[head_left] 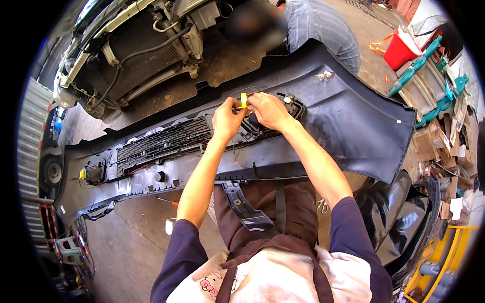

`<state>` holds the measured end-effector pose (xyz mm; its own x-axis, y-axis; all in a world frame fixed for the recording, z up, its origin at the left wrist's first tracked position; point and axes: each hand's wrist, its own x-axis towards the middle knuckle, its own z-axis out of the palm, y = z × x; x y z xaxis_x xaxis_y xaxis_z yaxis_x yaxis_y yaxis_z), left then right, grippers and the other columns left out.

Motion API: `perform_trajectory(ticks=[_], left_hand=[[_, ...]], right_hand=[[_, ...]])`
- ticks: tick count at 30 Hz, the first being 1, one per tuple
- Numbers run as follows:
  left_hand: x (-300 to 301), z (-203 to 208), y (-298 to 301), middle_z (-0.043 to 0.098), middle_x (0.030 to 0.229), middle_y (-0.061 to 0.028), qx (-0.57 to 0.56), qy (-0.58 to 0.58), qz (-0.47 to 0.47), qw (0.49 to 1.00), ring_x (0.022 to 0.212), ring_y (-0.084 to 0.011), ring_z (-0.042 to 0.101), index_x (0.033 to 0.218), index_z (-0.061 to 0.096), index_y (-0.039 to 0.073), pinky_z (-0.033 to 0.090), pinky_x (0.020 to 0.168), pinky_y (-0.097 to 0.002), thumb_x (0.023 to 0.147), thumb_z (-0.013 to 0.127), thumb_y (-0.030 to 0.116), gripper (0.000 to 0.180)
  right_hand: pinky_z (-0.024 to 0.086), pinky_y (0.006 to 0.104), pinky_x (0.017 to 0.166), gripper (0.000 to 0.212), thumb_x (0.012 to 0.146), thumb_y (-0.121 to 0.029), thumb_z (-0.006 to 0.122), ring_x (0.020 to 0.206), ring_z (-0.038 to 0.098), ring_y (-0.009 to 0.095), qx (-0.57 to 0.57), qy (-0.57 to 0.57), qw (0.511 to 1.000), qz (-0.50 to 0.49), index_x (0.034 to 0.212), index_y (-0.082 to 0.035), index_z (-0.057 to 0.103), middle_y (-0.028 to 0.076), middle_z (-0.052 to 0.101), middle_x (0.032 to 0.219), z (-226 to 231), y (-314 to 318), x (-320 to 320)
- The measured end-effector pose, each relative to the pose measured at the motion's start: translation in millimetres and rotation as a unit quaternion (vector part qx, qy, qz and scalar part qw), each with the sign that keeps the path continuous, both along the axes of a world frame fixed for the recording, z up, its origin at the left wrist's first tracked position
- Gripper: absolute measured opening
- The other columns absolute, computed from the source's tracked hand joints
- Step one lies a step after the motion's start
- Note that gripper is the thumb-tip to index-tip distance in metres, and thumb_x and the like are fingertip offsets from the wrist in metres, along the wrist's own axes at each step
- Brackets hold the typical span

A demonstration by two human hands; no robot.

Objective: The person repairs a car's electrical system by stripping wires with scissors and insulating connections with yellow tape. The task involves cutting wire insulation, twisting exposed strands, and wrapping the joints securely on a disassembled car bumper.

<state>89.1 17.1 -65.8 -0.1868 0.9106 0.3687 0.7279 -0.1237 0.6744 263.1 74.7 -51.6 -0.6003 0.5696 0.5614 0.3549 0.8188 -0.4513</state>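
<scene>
A large black car bumper (353, 134) lies with its inner side up across the space in front of me. Above the right part of its mesh grille (164, 144), my left hand (228, 120) and my right hand (271, 110) are close together. Their closed fingertips pinch a short bright yellow strip (243, 100), possibly tape, with the left hand at its left side and the right hand at its right. Thin wiring (236, 157) hangs below the hands. Beside my right hand sits a round lamp unit (289, 101) in the bumper; part of it is covered by the hand.
Beyond the bumper stands a car front with an exposed radiator (136, 65). A person in a plaid shirt (323, 33) crouches at the far side. At right are a red bucket (399, 53), cardboard boxes (434, 141), glossy black panels (391, 222) and a yellow rack (437, 262).
</scene>
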Motion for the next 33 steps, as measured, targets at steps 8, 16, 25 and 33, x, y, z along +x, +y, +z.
perform_trajectory(ticks=[8,16,25,33], left_hand=[[16,6,1,0.073,0.085,-0.0098,-0.162,-0.406,-0.028,0.899,0.068,-0.0184,0.071,0.113,0.063,0.000,0.051,0.057,-0.0300,0.092,0.072,0.017,0.028],[-7,-23,5,0.072,0.105,-0.0054,-0.129,-0.653,-0.158,0.730,0.094,-0.0180,0.070,0.124,0.057,0.009,0.050,0.070,-0.0300,0.086,0.071,0.002,0.042],[-24,-3,-6,0.070,0.110,-0.0093,-0.110,-0.654,-0.211,0.718,0.102,-0.0195,0.066,0.121,0.058,0.008,0.053,0.082,-0.0341,0.095,0.067,0.015,0.027],[-12,6,7,0.067,0.105,-0.0055,-0.129,-0.387,-0.195,0.892,0.096,-0.0141,0.063,0.119,0.059,0.000,0.051,0.077,-0.0257,0.082,0.081,0.004,0.044]], right_hand=[[0.051,0.0493,0.074,0.009,0.087,-0.007,0.064,0.086,0.063,0.039,-0.003,0.029,0.999,-0.042,0.088,0.000,0.059,0.018,0.063,0.084,0,2,-4],[0.051,0.0468,0.077,0.010,0.087,-0.006,0.066,0.089,0.064,0.040,-0.060,0.035,0.997,-0.016,0.090,0.001,0.060,0.018,0.065,0.088,0,-1,-3],[0.050,0.0479,0.078,0.007,0.086,-0.004,0.064,0.092,0.063,0.039,-0.054,0.010,0.998,0.018,0.090,-0.001,0.061,0.017,0.064,0.088,2,8,0],[0.051,0.0462,0.075,0.010,0.081,0.000,0.060,0.089,0.063,0.037,0.009,-0.018,0.999,0.033,0.091,-0.001,0.062,0.015,0.064,0.087,-2,7,-1]])
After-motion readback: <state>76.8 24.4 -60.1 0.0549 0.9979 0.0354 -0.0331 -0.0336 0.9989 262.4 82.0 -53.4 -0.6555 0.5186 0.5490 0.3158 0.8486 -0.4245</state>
